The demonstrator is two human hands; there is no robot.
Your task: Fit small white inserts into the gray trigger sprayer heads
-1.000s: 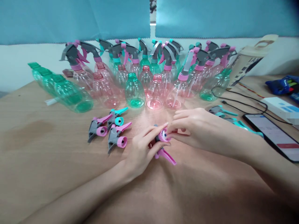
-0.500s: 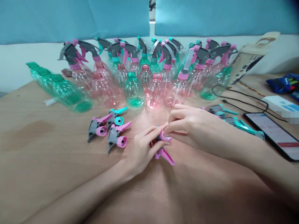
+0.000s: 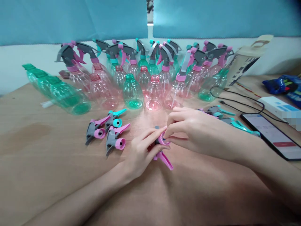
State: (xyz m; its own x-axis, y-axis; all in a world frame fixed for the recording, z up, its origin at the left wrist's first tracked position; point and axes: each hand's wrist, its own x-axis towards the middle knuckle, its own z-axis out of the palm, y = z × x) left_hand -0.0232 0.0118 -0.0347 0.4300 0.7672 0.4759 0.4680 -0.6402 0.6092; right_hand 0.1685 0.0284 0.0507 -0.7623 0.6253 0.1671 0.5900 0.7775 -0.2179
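My left hand (image 3: 141, 153) grips a grey and pink spray trigger head (image 3: 161, 149) at the middle of the wooden table (image 3: 47, 163), its pink lever pointing down and right. My right hand (image 3: 190, 130) pinches the pink collar at the head's top; whatever small thing its fingertips hold is hidden. Three loose trigger heads (image 3: 107, 130), pink and teal, lie just left of my left hand. More teal trigger heads (image 3: 225, 118) lie behind my right wrist.
Several pink and green spray bottles (image 3: 141, 78), some capped with trigger heads, stand in rows at the back. Green bottles (image 3: 58, 91) lie on their sides at the left. A phone (image 3: 275, 136) with a black cable (image 3: 237, 102), a white box (image 3: 282, 108) and a paper bag (image 3: 246, 62) sit at the right.
My right hand's fingers have shifted slightly on the pink collar, and the head has turned a little in my left hand. The view has drifted slightly rightward.
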